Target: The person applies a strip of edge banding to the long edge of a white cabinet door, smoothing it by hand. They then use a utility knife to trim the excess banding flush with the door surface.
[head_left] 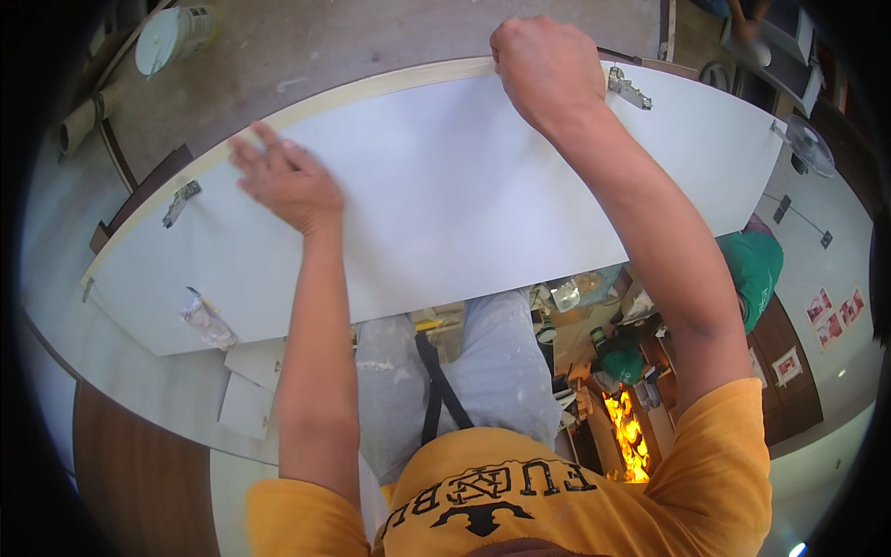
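A long white panel point(436, 204) lies across in front of me above my thighs, with a pale strip point(390, 85) along its far edge. One metal hinge point(629, 89) is fixed near that edge at the right, another hinge point(181, 204) at the left. My right hand point(549, 74) is closed at the far edge, left of the right hinge; its fingertips and anything in them are hidden. Over the panel's far left part is my left hand point(288, 179), fingers spread and slightly blurred, holding nothing. Whether it touches the surface I cannot tell.
A crumpled whitish item with a dark tip point(208, 320) lies at the panel's near left. Beyond the panel stands a white bucket point(172, 42). A fan point(809, 147) is at the right, near a person in green point(754, 269). Flame-like orange point(629, 432) shows at lower right.
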Tool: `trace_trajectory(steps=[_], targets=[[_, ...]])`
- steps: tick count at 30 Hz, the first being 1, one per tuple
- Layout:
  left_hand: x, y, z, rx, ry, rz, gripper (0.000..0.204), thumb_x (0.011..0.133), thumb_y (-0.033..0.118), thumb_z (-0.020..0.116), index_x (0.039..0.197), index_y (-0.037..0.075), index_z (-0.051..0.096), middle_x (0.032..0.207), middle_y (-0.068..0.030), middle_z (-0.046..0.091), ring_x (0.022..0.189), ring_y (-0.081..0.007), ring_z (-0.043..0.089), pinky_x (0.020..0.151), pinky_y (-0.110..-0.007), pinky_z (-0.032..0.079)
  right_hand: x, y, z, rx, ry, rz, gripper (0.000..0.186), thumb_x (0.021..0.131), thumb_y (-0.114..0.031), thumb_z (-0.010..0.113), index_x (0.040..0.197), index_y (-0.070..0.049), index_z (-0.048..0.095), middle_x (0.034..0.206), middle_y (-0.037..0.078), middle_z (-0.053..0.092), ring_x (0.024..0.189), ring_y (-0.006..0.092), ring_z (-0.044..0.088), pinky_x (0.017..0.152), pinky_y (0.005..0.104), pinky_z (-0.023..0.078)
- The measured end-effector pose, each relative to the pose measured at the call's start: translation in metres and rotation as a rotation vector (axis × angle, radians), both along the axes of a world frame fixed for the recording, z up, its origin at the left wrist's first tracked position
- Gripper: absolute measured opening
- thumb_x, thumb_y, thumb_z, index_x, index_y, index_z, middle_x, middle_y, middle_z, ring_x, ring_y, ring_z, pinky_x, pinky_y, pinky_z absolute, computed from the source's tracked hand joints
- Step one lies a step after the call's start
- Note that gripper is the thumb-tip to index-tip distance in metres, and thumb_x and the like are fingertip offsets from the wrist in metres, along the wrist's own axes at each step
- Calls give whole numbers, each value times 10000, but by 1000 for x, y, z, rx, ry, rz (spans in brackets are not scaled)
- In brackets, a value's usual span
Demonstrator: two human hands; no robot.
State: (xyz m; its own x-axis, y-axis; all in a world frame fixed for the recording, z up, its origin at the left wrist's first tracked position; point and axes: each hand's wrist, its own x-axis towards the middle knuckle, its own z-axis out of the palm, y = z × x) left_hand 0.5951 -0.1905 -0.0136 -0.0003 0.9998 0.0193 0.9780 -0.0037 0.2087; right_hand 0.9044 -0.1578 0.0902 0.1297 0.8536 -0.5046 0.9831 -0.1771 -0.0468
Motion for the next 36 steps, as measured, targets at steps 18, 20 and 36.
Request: trace_trajectory(steps=[18,20,36], targets=[[162,-54,16,-284,-224,-488,680,1044,264,484,1673,108,277,1765,-67,189,1634,-329,111,1305,-565,57,0,-2,-3,13,11,4,130,866,-90,657,874,-70,785,851,158,756,790,369,734,722,458,589],[163,-56,14,-278,-173,-491,682,1051,306,465,1677,122,269,1769,-51,174,1637,-313,96,1306,-564,53,1,-3,-3,-7,-1,15,122,874,-98,668,887,-71,787,874,156,759,809,365,735,729,453,588],[186,-65,17,-205,-49,-370,788,1044,505,490,1690,133,236,1765,-51,182,1629,-335,118,1289,-595,62,101,-47,58,174,579,114,305,981,-225,688,1248,-78,683,822,164,721,802,342,670,774,449,530]])
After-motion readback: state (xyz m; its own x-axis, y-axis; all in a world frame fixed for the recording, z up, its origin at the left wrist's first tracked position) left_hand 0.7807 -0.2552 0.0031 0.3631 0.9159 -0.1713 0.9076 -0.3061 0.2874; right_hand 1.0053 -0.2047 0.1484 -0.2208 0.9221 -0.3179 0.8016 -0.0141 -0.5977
